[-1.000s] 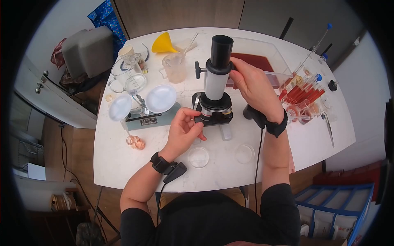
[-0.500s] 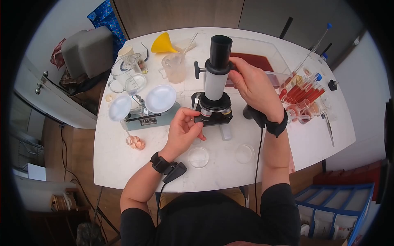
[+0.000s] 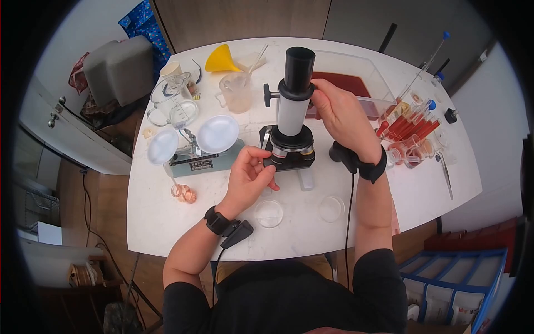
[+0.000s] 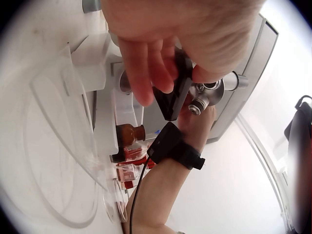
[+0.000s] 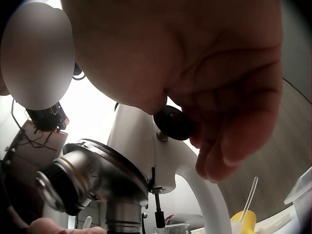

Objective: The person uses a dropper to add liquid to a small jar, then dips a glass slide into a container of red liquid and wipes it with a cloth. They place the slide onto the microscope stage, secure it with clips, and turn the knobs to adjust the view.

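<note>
A white and black microscope (image 3: 291,115) stands upright mid-table. Beside its tube, my right hand (image 3: 346,121) pinches the black focus knob (image 5: 174,124) between thumb and fingers. Low on the other side, the left hand (image 3: 248,177) grips the edge of the black stage (image 4: 178,97), thumb above and fingers beneath. Above the stage are the metal objective lenses (image 5: 66,181) on their round nosepiece, close to the left fingertips in the head view. Two clear petri dishes, one on the left (image 3: 269,214) and one on the right (image 3: 332,209), lie nearer the body.
A balance (image 3: 208,161) with two white pans stands left of the microscope. Behind it are a plastic beaker (image 3: 237,93) and a yellow funnel (image 3: 222,59). A clear bin (image 3: 374,69) sits behind the right hand, with red-filled test tubes (image 3: 409,126) and tweezers (image 3: 445,177) farther right.
The right hand and wrist have turned slightly at the knob, the wrist moving a little to the left. My left hand keeps its place on the stage.
</note>
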### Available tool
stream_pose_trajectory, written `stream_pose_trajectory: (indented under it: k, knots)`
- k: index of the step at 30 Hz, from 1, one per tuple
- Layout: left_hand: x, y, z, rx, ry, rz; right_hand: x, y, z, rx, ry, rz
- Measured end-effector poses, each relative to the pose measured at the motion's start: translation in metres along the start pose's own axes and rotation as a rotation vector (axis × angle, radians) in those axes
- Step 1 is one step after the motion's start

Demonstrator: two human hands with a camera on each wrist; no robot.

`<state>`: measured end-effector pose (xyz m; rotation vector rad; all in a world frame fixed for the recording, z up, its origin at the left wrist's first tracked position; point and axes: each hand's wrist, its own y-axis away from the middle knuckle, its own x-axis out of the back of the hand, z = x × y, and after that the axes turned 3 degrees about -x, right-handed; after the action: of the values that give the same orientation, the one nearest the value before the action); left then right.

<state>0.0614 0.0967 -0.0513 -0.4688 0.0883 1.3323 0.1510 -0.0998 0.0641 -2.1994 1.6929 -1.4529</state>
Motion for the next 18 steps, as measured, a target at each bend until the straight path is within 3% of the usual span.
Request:
stream_pose_trajectory:
  k: [5, 18]
  knots:
    - [-0.0002, 0.0003, -0.0002, -0.003, 0.003, 0.002, -0.002, -0.0013, 0.0044, -0.024, -0.074, -0.023]
    - [-0.0012, -0.0006, 0.0026, 0.002, -0.069, -0.017, -0.0054, -0.0028, 0.0022, -0.299, -0.433, -0.116]
